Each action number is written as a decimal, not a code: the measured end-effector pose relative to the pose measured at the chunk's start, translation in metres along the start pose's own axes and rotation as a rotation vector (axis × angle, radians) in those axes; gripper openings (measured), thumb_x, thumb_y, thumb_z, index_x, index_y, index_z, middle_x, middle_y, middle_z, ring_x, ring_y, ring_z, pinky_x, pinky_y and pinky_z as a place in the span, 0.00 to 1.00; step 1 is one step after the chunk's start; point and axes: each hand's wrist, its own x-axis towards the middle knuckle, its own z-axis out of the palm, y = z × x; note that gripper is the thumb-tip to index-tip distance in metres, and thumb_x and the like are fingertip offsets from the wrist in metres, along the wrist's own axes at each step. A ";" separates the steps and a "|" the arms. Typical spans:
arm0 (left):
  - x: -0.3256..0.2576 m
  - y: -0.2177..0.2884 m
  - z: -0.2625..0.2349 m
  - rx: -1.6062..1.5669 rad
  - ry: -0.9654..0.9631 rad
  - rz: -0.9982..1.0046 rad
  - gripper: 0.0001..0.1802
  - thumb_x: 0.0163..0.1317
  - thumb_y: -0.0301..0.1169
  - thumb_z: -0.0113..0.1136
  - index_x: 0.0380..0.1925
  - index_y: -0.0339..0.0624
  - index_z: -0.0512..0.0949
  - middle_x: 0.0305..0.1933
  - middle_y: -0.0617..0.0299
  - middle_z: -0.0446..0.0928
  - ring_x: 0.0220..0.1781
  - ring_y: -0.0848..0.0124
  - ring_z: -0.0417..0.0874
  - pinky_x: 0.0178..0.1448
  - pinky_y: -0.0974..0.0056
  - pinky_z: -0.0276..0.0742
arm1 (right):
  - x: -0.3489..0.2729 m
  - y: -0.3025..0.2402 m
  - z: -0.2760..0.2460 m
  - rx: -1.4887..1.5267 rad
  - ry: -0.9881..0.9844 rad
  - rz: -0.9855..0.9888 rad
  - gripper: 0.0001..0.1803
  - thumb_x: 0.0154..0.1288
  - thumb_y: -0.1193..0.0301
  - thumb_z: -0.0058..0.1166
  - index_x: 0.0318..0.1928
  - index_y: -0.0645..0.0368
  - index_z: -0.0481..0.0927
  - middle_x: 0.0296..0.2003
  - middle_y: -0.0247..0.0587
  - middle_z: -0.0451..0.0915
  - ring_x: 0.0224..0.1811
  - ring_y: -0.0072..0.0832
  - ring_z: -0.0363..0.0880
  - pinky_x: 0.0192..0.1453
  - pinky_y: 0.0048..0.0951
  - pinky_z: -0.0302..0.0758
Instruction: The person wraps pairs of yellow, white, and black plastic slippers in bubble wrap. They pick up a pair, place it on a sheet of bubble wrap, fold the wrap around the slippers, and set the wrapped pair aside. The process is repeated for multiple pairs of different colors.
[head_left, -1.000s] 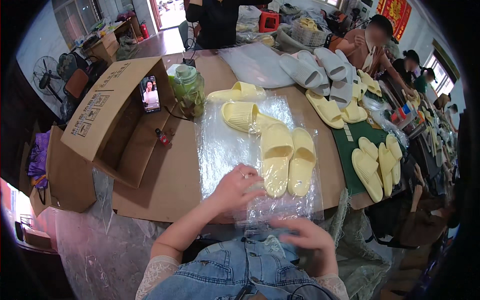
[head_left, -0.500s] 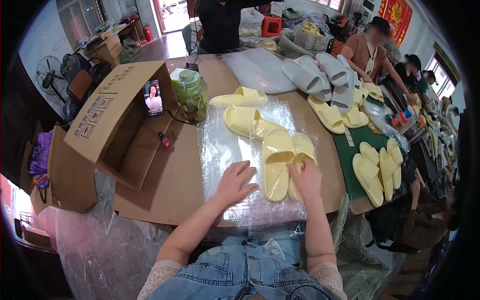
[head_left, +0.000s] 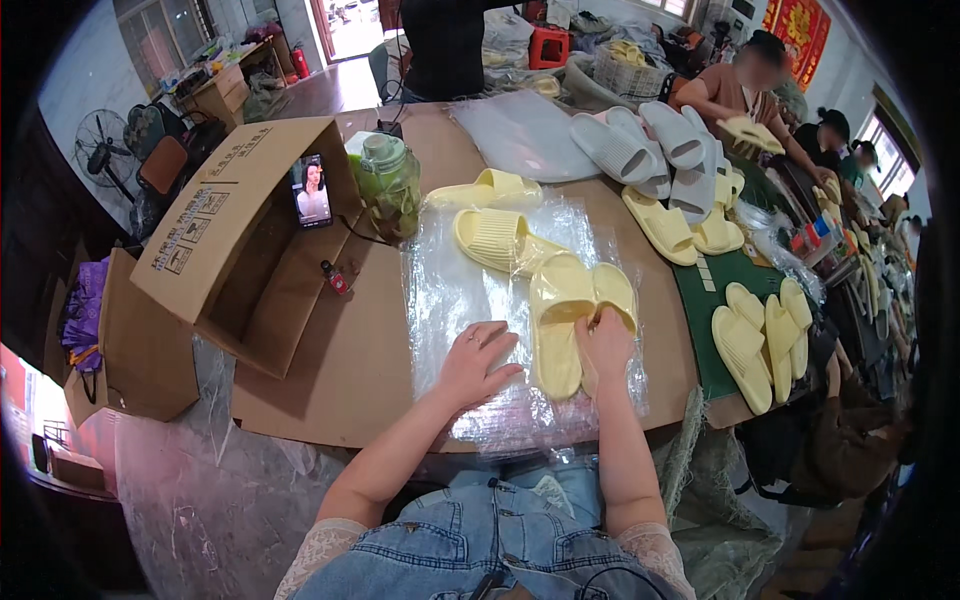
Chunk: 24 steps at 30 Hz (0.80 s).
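Note:
My left hand (head_left: 480,364) lies with its fingers spread on a stack of clear plastic bags (head_left: 440,300). Over the right part of that stack rests a pair of pale yellow slippers, the left slipper (head_left: 557,365) beside the right slipper (head_left: 614,288). My right hand (head_left: 607,348) is closed at the strap opening of the right slipper, its fingertips partly hidden there. Farther away, another yellow slipper (head_left: 490,240) lies across the bags, its end against the pair. Beyond it is one more yellow slipper (head_left: 490,188) on its own.
At the left stands an open cardboard box (head_left: 240,210) with a phone (head_left: 311,192) propped against it. A lidded jar (head_left: 388,190) and a small red bottle (head_left: 334,278) are near it. Grey slippers (head_left: 615,150) and more yellow slippers (head_left: 745,345) lie at the right, where people work.
My right hand has moved slightly up and inward, its fingers now curled into the right slipper's opening. My left hand stays on the bags. At the far right, a person has lifted a yellow slipper.

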 end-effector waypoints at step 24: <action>0.001 0.000 0.000 -0.045 -0.017 -0.083 0.32 0.56 0.42 0.70 0.59 0.41 0.76 0.61 0.51 0.76 0.63 0.50 0.73 0.69 0.50 0.68 | -0.032 0.017 -0.024 0.274 0.066 -0.049 0.13 0.62 0.67 0.60 0.29 0.60 0.72 0.23 0.49 0.77 0.25 0.50 0.78 0.31 0.48 0.73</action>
